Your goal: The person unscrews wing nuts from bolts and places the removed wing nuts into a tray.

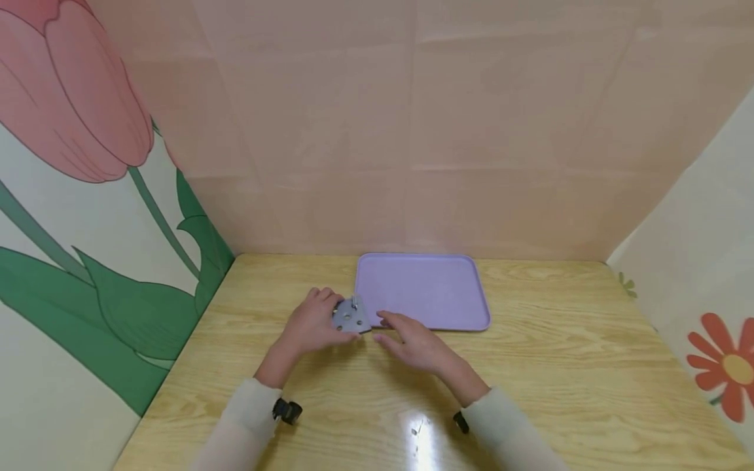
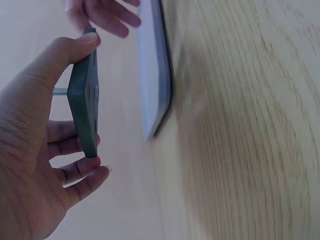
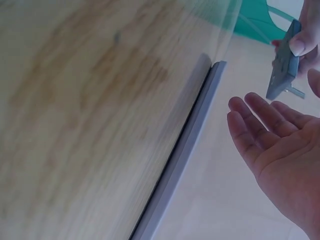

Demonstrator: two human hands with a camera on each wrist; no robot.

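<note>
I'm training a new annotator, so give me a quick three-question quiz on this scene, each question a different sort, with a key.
1. Which hand grips the gray block?
2. True or false: the purple tray lies flat on the wooden table.
3. The right hand is:
A) clenched in a fist
B) open, holding nothing
C) pinching the tray's rim

Key:
1. The left hand
2. True
3. B

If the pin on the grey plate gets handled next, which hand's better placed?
Probably the right hand: it looks empty and open, near the grey plate and its projecting pin. The left hand grips that plate, so it seems better suited to steadying it.
</note>
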